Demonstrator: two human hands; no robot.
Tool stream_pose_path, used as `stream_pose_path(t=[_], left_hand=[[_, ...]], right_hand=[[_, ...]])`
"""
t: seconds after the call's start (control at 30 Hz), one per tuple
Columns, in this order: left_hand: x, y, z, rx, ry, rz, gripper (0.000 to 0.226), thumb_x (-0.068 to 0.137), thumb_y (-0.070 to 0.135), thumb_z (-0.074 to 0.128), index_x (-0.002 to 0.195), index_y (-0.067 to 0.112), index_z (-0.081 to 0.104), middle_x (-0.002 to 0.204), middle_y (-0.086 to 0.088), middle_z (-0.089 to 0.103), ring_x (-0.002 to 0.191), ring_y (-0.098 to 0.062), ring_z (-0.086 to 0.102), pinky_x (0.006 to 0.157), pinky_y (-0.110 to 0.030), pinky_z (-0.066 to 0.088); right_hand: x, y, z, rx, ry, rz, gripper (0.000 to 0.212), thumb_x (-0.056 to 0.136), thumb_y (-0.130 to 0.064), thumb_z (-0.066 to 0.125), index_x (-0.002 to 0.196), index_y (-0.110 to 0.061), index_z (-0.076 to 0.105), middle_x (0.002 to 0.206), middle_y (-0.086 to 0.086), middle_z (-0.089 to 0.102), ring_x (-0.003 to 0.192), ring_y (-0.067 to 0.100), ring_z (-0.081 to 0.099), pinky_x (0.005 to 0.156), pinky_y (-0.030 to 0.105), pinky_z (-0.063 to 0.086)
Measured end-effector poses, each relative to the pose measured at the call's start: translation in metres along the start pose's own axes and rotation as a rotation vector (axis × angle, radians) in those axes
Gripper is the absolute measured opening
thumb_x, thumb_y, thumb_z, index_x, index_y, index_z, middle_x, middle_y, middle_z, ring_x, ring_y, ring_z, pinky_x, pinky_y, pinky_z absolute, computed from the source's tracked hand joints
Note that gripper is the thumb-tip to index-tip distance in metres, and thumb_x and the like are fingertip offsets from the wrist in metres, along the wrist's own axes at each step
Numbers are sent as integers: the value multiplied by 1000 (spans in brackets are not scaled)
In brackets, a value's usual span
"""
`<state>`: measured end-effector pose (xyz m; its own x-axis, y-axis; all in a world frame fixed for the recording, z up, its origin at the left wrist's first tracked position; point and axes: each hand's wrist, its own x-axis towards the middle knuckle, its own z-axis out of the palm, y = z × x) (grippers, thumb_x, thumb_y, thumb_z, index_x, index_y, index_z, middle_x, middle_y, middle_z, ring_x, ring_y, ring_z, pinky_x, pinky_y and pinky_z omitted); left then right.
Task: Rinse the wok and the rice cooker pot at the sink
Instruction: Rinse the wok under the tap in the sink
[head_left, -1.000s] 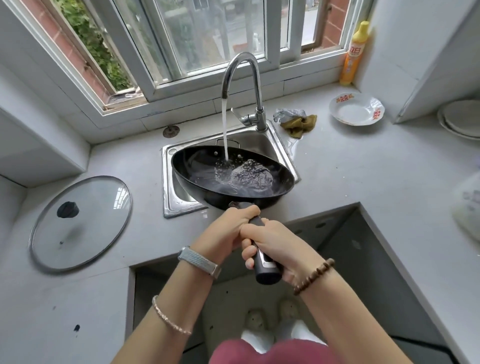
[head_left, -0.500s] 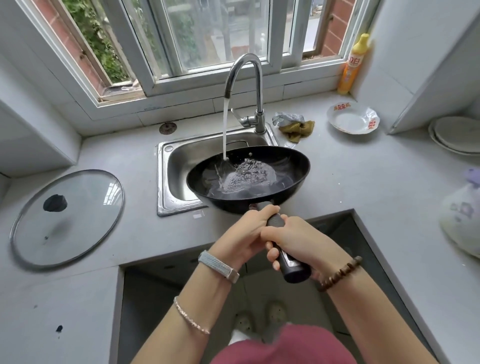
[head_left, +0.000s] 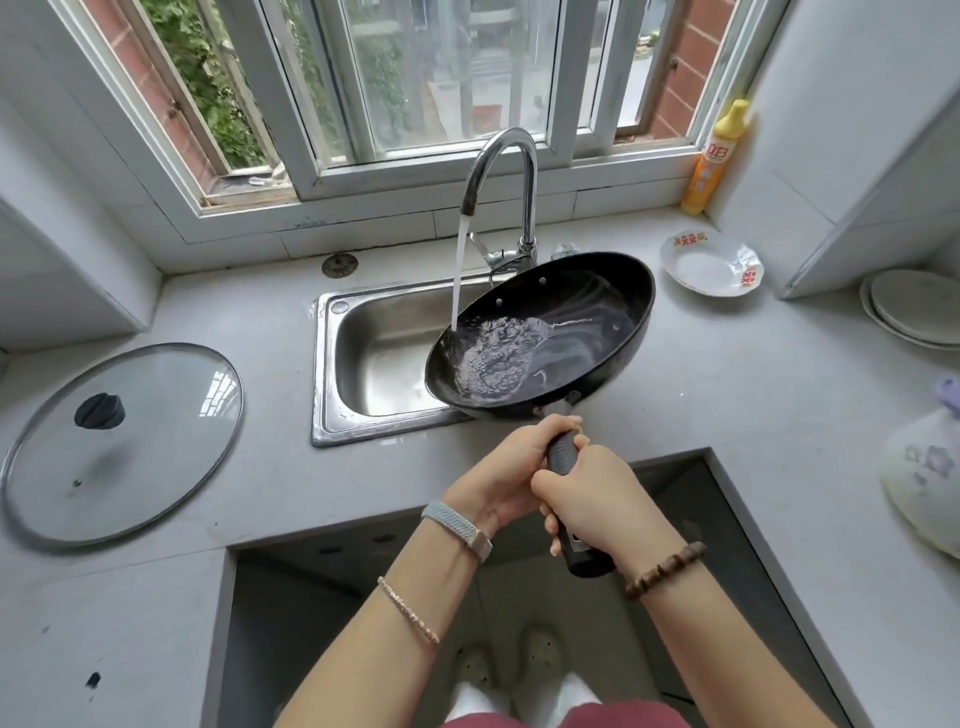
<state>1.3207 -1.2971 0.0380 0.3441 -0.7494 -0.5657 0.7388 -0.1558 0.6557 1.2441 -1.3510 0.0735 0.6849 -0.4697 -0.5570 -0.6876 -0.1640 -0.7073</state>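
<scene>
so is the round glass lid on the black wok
No, the round glass lid lies on the grey counter left of the steel sink, apart from the black wok.

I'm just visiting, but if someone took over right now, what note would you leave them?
Left hand and right hand: both grip the handle of the wok, left nearer the pan.
Wok: held tilted over the right end of the sink, left rim low, water from the tap running into it.
Done: water is in the wok.
Left: pour it out, then rinse the rice cooker pot, not in view.
</scene>
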Motion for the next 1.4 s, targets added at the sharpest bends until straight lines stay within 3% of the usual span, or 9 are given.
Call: stream_pose_path(t=[0.1,0.3,0.4,0.53,0.63,0.83,0.97,1.17,1.4], left_hand=[[11,-1,-5,-87,-4,-4,25,98,26,46,76,17,51,61,11,55,52,-5,50,57,-20,35],[20,-1,-6,-147,-42,-7,21,99,23,43,80,16,48,61,9,54,54,-5,49,58,-15,41],[23,-5,-6,-91,-15,-1,20,97,27,47,80,17,51,63,10,56,54,-5,50,57,-18,35],[13,-3,-10,42,54,6,27,99,26,49,74,16,54,63,7,58,50,-7,50,51,-19,36],[-5,4,-12,177,95,20,31,102,20,43,73,10,51,54,4,57,32,-6,47,31,-13,33],[-26,14,-25,296,202,30,32,102,21,40,78,4,52,41,2,54,22,-9,39,27,-12,29],[-39,21,-37,338,296,39,37,101,20,42,74,1,57,45,-3,56,28,-11,44,33,-14,35],[-48,30,-59,557,575,40,27,83,30,55,76,5,63,78,-12,66,72,-24,57,67,-32,45],[-51,36,-76,675,746,82,73,48,48,52,91,-8,67,93,-20,72,75,-24,63,77,-45,53]], right_hand=[[6,-2,7,-56,66,-2,35,80,-8,49,115,-5,50,54,8,62,31,19,55,37,25,46],[8,-1,8,-193,146,2,24,79,-14,50,98,-2,56,87,19,66,42,20,62,42,30,54],[6,0,4,-63,86,25,18,81,-9,49,94,2,55,76,18,64,31,15,55,36,26,47],[0,-1,2,149,-20,22,8,81,-3,49,73,-5,50,51,9,57,45,28,56,50,39,55],[-2,-3,7,275,-107,28,7,82,-1,48,75,0,52,48,6,53,38,20,51,42,29,49],[-1,-11,19,462,-289,10,6,83,0,49,78,-3,50,51,4,50,39,14,49,42,25,44],[1,-16,30,649,-438,24,11,85,3,48,84,-7,45,54,3,45,40,11,44,38,23,41],[10,-18,60,927,-618,85,16,88,3,45,89,-12,40,51,-2,40,36,6,35,34,19,35],[19,-24,76,1065,-780,99,26,92,1,37,74,-17,38,50,-6,34,34,2,30,32,16,31]])
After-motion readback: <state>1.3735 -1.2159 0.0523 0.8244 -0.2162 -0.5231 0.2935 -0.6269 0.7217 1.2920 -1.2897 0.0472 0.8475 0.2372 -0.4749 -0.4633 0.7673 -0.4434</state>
